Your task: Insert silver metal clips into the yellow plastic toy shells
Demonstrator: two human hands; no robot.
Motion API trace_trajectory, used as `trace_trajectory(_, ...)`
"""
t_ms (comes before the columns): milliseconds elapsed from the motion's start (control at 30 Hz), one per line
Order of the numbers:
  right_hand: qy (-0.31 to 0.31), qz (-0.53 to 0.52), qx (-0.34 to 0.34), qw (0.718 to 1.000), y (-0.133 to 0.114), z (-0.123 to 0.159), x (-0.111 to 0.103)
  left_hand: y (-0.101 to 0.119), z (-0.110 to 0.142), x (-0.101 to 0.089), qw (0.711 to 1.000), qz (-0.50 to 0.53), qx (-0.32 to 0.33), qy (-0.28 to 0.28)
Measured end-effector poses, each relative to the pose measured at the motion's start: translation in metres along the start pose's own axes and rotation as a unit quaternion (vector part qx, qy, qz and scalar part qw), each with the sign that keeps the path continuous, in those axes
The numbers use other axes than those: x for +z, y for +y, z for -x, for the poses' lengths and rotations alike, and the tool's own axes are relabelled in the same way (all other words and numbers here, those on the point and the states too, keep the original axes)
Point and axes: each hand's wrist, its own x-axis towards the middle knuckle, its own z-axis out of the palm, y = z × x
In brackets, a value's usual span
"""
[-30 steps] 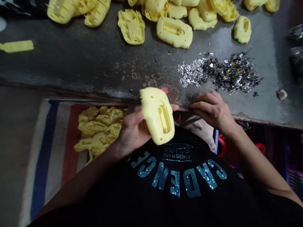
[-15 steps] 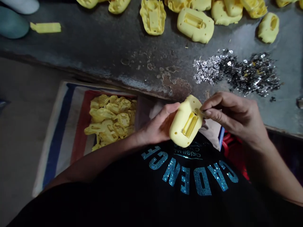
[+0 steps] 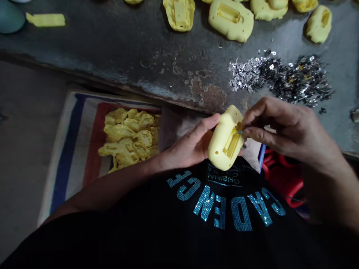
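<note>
My left hand [image 3: 193, 144] grips a yellow plastic shell [image 3: 220, 149] by its left side, thumb along the upper edge. The shell is tilted, and its long battery slot faces up toward me. At the slot's upper end, my right hand [image 3: 272, 129] pinches a small shiny metal piece [image 3: 240, 132] between thumb and forefinger. That piece touches or sits just over the slot; its exact shape is mostly hidden by the fingertips. Beyond the right hand lies a heap of small metal contact plates [image 3: 297, 82] on the workbench [image 3: 112, 48].
Several more yellow shells [image 3: 231, 20] lie along the bench's far side, with a yellow strip [image 3: 47, 20] at the left. Below the bench edge, a striped woven sack [image 3: 74, 149] holds a pile of yellow parts [image 3: 129, 138]. Something red [image 3: 283, 179] is at lower right.
The shell and both hands have shifted slightly right and up. The shell has turned a little, and the metal piece in my right fingers now shows over the slot's upper end.
</note>
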Motion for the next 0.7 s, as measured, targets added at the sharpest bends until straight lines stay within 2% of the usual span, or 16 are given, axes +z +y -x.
trace_trajectory(67,-0.013,0.011,-0.002,1.0,0.0,-0.002,-0.003,-0.002,0.001,0.0,1.0,0.009,0.011,0.001)
trace_trajectory(267,-0.035,0.08,-0.035,0.996,-0.004,-0.01,-0.009,-0.004,0.006,0.008,0.998,0.024,0.014,0.058)
trace_trajectory(433,-0.044,0.072,-0.034,0.996,-0.004,-0.015,-0.007,-0.002,0.006,0.01,0.997,0.026,0.012,0.069)
trace_trajectory(700,0.056,0.001,0.026,0.998,-0.001,-0.001,0.006,-0.001,0.005,-0.003,0.998,0.028,-0.019,0.053)
